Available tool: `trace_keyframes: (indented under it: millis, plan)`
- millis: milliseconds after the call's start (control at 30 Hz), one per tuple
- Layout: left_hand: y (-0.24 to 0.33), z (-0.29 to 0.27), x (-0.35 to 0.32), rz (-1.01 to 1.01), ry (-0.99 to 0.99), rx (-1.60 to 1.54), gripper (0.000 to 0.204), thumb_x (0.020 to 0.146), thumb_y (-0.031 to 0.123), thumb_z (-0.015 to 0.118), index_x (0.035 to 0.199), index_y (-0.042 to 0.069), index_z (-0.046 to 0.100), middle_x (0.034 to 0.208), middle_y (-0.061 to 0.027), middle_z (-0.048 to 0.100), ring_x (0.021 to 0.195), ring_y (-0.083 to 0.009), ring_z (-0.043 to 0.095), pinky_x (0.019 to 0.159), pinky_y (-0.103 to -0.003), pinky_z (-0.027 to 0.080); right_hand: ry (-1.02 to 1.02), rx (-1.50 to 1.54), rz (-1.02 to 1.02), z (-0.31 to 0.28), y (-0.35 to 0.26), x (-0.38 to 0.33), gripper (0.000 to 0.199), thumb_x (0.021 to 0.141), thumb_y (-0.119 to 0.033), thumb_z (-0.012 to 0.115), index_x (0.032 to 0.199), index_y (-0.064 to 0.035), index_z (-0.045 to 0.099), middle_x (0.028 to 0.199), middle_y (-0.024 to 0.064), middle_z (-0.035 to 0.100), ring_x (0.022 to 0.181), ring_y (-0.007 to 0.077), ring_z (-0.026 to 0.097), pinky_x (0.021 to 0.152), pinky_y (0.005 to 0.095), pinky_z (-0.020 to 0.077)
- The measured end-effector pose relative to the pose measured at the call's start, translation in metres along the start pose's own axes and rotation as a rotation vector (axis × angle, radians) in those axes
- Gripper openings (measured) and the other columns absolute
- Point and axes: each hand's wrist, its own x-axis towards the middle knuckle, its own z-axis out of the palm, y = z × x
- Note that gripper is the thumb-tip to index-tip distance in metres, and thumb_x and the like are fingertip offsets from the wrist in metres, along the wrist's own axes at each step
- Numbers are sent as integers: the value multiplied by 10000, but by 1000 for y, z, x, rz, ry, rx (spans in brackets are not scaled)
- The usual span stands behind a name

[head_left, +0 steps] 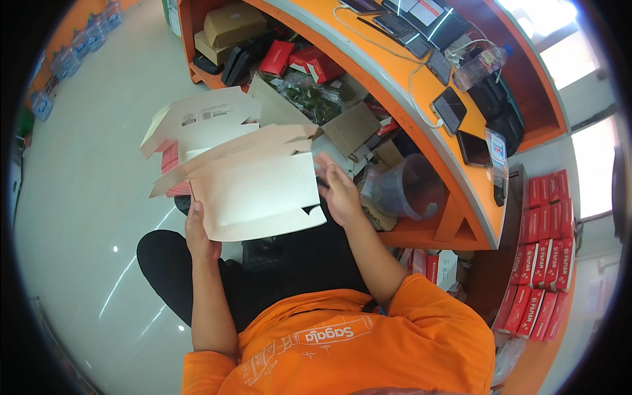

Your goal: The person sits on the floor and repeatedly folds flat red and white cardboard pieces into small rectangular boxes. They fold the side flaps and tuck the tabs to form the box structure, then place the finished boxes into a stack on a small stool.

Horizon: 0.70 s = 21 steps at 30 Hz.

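A partly unfolded cardboard box (257,187) is raised above my lap, its white inside facing me. Its lid panel (204,113) flares out at the far side, and small red parts show at the left. My left hand (199,234) grips the box's lower left edge, thumb in front and fingers hidden behind. At the right edge, beside the notched side flaps, is my right hand (341,196). Its fingers are stretched and slightly blurred, with the thumb apart. Whether those fingertips touch the cardboard I cannot tell.
An orange counter (368,49) curves along the right, with phones (449,110) and cables on top. Its lower shelf holds brown boxes (235,25), red boxes (276,58) and a clear plastic bucket (411,187). Red cartons (543,257) are stacked far right; water bottles (82,43) line the left wall.
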Motion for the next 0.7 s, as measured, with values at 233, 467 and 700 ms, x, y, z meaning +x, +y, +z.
trace_keyframes:
  millis: [233,467,700]
  plan:
    - [-16,6,-4,23,80,356,589,1029,232,642,1526,-15,444,1437,-99,586,1265,-151,567,1077,-295,425,-61,-183,334,-4,13,-13,423,1095,-213,481,1423,53,499,1287,132,662,1180,227,636,1034,382,479]
    - [-53,5,-23,112,-9,713,474,1030,239,653,1394,-56,583,1310,-94,655,1171,-128,575,1016,-272,431,117,-1193,-77,32,-9,-38,467,947,-26,529,1400,88,524,1021,352,665,1003,478,668,906,479,536]
    - [-86,22,-51,13,-57,780,400,1028,219,649,1338,-33,637,1291,-125,674,1176,-169,598,996,-298,459,18,-1501,97,37,-3,-44,481,889,23,491,1356,136,472,1034,351,679,929,491,689,842,533,571]
